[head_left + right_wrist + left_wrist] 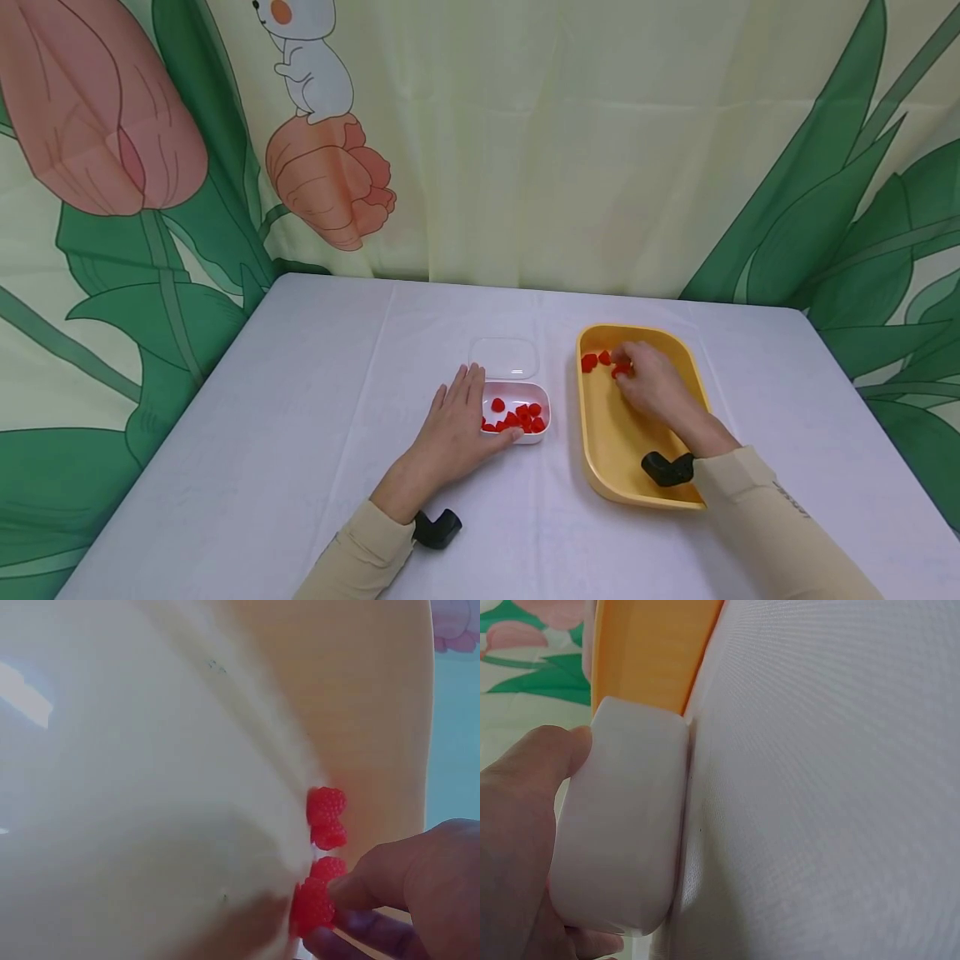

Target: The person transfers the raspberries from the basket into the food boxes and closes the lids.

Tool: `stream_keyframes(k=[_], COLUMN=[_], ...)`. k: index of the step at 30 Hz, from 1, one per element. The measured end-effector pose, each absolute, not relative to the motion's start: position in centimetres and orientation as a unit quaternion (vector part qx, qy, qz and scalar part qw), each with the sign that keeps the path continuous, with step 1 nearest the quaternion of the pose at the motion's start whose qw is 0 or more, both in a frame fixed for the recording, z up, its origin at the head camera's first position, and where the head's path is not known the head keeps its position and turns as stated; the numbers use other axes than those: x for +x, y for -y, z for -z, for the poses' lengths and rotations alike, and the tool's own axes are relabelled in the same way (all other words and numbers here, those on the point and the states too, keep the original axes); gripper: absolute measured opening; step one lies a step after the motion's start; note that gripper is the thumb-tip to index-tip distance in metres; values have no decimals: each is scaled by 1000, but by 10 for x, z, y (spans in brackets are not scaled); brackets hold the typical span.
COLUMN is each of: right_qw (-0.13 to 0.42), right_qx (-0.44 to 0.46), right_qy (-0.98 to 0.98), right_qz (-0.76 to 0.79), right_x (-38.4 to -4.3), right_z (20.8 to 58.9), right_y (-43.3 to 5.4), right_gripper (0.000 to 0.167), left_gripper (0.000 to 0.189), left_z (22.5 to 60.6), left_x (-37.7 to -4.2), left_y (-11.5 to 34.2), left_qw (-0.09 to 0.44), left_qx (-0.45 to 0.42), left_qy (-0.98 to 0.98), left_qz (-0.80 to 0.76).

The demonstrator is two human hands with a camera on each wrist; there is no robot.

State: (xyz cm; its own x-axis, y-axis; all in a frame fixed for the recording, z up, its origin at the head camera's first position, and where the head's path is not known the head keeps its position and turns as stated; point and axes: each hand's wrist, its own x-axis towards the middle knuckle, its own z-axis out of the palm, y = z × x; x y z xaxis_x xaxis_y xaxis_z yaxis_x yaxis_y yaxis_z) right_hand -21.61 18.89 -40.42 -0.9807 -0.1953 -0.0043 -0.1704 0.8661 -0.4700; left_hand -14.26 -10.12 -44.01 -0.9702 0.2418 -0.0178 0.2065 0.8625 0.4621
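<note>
My left hand (450,425) rests against the small white box (622,817), its fingers straight along the left side and its thumb on the near rim. Several red raspberries (522,412) lie inside that box, mostly along its near side. Over the far left part of the yellow tray (617,454), my right hand (656,385) pinches a raspberry (313,906) between thumb and fingers. Just beside it, other raspberries (327,806) lie in a row by the tray's wall. Part of one is hidden behind the pinched berry and the thumb.
A clear plastic lid (504,358) lies just behind the white box. The tray stands to the right of the box, with a gap of white tablecloth (562,467) between them. A printed curtain (525,150) hangs behind the table.
</note>
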Motion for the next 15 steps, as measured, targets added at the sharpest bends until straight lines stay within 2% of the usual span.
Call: stream_keyframes(k=[15], right_qw=[40], right_qx=[-97], right_qy=[-968], right_qz=[228], right_x=[-215], right_z=[407], right_y=[-191], right_gripper=[20], left_gripper=[105], left_z=[439], left_x=[-142], left_y=[102], left_qw=[35], left_qx=[121], left_qy=[-963], left_qz=[-239])
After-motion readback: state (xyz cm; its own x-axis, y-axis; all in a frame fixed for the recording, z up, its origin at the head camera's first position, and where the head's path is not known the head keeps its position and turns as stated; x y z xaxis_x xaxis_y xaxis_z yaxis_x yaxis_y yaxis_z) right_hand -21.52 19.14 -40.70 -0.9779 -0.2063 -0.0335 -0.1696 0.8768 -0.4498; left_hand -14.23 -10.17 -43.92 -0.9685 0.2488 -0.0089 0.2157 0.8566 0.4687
